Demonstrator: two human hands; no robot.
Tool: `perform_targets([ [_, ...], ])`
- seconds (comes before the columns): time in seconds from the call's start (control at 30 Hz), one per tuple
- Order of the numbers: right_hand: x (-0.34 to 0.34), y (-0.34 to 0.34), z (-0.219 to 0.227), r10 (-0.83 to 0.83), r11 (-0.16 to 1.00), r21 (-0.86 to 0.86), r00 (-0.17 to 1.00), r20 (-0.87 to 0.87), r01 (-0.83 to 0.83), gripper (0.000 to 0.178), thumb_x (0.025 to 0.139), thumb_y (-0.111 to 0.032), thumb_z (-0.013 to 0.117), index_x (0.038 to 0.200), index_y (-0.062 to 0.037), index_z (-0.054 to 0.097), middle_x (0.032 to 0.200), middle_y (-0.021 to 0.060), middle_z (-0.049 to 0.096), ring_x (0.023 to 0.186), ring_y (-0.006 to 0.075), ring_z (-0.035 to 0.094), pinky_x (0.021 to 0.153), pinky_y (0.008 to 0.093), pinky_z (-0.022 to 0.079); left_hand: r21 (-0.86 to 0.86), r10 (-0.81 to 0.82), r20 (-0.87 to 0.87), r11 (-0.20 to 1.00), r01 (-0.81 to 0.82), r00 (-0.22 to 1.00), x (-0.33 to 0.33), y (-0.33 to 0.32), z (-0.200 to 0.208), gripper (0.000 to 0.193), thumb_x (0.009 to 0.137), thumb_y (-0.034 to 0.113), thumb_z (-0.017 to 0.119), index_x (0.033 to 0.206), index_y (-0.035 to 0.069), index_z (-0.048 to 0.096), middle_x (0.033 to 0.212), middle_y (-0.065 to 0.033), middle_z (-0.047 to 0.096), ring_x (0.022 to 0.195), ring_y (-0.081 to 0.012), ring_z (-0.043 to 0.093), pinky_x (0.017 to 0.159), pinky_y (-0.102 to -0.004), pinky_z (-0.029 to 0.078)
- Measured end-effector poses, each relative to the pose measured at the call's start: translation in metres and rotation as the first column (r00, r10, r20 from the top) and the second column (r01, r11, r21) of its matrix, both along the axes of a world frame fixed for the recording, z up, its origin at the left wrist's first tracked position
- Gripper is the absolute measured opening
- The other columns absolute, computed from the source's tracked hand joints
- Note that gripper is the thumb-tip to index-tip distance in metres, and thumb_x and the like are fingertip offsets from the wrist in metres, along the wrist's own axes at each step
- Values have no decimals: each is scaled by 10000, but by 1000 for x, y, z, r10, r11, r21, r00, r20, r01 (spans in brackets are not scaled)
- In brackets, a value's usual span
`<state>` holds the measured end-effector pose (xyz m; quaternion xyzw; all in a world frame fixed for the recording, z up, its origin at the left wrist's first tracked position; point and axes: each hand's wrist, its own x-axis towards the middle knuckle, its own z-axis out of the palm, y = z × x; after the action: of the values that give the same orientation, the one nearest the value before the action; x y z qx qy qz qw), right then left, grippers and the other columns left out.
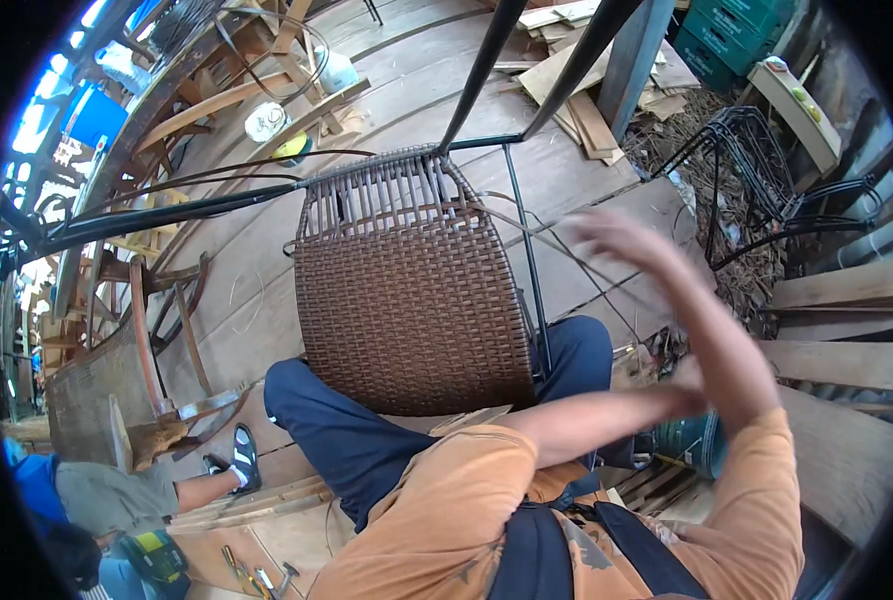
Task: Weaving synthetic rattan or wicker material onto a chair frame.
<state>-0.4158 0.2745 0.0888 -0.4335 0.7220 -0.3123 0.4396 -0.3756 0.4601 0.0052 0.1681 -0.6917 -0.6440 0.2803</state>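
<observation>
A brown woven chair seat or back panel [417, 310] on a black metal frame [532, 240] rests between my knees. Its lower part is closely woven; near the far edge, bare lengthwise strands [377, 200] show gaps. Loose flat strands [527, 228] trail from its right side toward the floor. My right hand [622, 240] is raised to the right of the frame, smeared by motion, so its grip is unclear. Crossing my body, my left arm reaches to the right. My left hand [692, 385] is blurred and partly hidden behind my right arm.
Wooden boards [587, 110] and green crates [732, 40] lie at the far right, near a black wire frame [747, 170]. A white bucket [337, 72] stands far off. At left, a person's leg [207, 490] extends beside a wooden chair frame [152, 340]; hand tools [257, 575] lie below.
</observation>
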Motion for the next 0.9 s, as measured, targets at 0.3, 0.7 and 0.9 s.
perform_targets([
  [0.3,-248,241,-27,-428,883,-390,786,-446,260,217,892,-115,434,969,9,595,899,79,628,832,164,583,740,287,434,636,-45,-169,758,143,985,76,-233,14,376,841,416,540,1035,98,488,632,-23,519,531,-116,508,510,-243,420],
  [0.7,57,-52,32,163,936,309,985,51,-171,408,863,-416,515,842,-16,595,740,78,604,687,150,572,522,269,449,-47,-425,164,898,437,890,32,-18,29,360,800,224,535,1111,42,531,1133,-171,537,1060,-310,495,906,-416,373],
  [0.9,-68,76,-7,-316,935,-158,948,29,316,288,840,-66,486,1095,36,573,1044,84,613,878,169,571,789,271,444,32,-535,595,761,648,599,77,-114,-3,333,818,284,533,1011,14,538,888,-174,624,783,-336,612,691,-400,488],
])
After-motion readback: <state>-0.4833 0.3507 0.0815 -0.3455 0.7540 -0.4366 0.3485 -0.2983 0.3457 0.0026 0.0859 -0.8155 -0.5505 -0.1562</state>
